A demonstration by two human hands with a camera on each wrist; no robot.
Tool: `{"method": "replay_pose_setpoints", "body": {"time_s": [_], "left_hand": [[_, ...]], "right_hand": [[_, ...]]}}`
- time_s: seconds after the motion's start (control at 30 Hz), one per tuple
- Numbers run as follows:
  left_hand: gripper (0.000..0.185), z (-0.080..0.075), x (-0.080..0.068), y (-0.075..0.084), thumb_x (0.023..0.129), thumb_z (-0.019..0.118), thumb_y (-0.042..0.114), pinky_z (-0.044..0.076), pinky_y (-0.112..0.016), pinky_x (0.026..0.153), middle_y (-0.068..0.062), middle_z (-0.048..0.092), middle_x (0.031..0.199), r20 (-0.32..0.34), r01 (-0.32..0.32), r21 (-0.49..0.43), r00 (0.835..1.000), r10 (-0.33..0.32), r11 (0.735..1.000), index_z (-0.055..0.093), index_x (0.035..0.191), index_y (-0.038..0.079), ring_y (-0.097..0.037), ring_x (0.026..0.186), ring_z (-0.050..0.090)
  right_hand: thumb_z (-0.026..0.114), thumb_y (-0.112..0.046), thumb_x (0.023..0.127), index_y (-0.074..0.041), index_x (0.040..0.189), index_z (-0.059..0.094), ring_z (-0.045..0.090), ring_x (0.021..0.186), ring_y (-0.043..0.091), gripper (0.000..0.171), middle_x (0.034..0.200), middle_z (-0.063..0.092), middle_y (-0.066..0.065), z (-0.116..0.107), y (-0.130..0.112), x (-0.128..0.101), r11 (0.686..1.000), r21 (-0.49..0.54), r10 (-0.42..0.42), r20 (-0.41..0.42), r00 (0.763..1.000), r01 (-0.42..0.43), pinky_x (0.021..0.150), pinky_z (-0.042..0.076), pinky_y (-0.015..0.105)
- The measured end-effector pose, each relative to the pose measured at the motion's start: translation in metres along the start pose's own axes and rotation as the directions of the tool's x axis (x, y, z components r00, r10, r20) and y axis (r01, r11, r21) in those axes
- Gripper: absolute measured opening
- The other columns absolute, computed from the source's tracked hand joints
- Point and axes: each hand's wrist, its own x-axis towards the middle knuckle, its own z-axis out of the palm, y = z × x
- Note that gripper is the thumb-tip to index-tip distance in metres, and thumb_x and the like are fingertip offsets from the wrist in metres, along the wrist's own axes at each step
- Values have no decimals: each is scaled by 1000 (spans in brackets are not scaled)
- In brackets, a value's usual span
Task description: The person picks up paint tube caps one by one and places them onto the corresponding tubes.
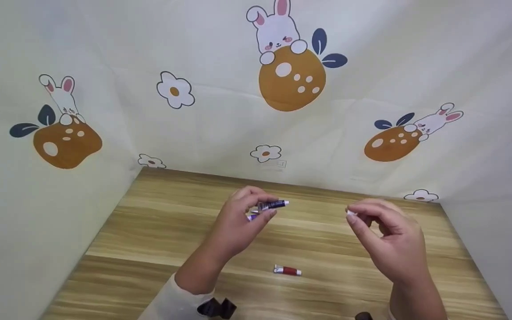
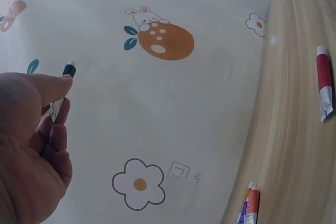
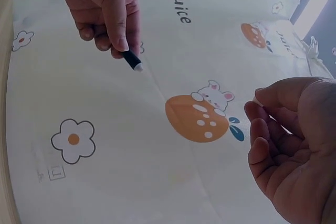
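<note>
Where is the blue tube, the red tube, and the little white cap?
blue tube (image 1: 273,205), head view, dark middle of its body.
red tube (image 1: 289,270), head view, red body.
white cap (image 1: 350,213), head view, end showing at the fingertips.

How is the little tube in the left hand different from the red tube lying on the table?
The tube in the left hand is dark blue or purple; the red tube is red with a white end. The dark tube is pinched above the wooden table by the left hand; the red one lies flat and untouched. Both are small squeeze tubes of similar size.
</note>
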Motion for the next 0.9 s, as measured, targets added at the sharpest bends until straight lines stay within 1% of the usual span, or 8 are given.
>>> {"method": "replay_pose_setpoints", "body": {"time_s": [0.17, 0.33, 0.4, 0.5, 0.67, 0.77, 0.9], "left_hand": [[20, 0, -3, 6, 97, 81, 23, 61, -32, 94, 14, 68, 114, 11, -4, -25, 1000, 4, 1000, 80, 116, 31, -11, 113, 60], [21, 0, -7, 14, 98, 80, 22, 65, -32, 90, 11, 68, 116, 30, -34, -80, 999, 37, 996, 80, 117, 29, -13, 113, 59], [20, -1, -9, 18, 98, 80, 23, 65, -32, 90, 9, 68, 117, 35, -47, -87, 998, 51, 995, 80, 117, 29, -14, 114, 58], [19, -1, -11, 22, 98, 80, 24, 65, -31, 91, 10, 68, 117, 43, -50, -89, 998, 54, 995, 80, 117, 29, -14, 114, 57], [19, -2, -14, 28, 98, 81, 27, 59, -29, 96, 16, 69, 117, 42, -83, -51, 995, 86, 995, 80, 116, 31, -10, 115, 58], [18, -2, -16, 30, 98, 80, 29, 55, -32, 98, 18, 70, 116, 36, -131, -26, 991, 132, 991, 80, 116, 31, -9, 115, 59], [19, -1, -17, 32, 97, 80, 30, 56, -33, 97, 17, 71, 115, 28, -182, -14, 983, 182, 983, 80, 116, 30, -9, 114, 59]], "right_hand": [[74, 27, 79, 6, 100, 79, 66, 79, 8, 30, 96, 76, 4, 1, -3, -1, 1000, -5, -10, 8, 1000, 10, 71, 56, 15], [76, 26, 79, 2, 100, 80, 66, 78, 8, 32, 96, 77, 3, 2, -6, -3, 999, -41, -6, 22, 1000, 7, 68, 55, 14], [77, 25, 79, 1, 100, 81, 66, 78, 7, 32, 96, 77, 3, 2, -7, -3, 998, -63, -6, 26, 1000, 8, 68, 55, 14], [77, 25, 79, 2, 99, 81, 66, 78, 7, 31, 96, 77, 3, 3, -8, -4, 997, -75, -9, 27, 1000, 11, 68, 55, 14], [78, 23, 79, -1, 99, 81, 67, 78, 5, 32, 96, 77, 2, 3, -11, -5, 994, -107, -14, 21, 1000, 16, 67, 53, 12], [77, 25, 77, 1, 98, 81, 66, 79, 6, 32, 96, 77, 3, 3, -11, -5, 996, -83, -38, 20, 999, 40, 68, 53, 12], [73, 30, 75, 7, 98, 79, 66, 79, 8, 33, 96, 77, 5, 4, -10, -4, 997, -13, -75, 22, 997, 75, 71, 55, 14]]}}
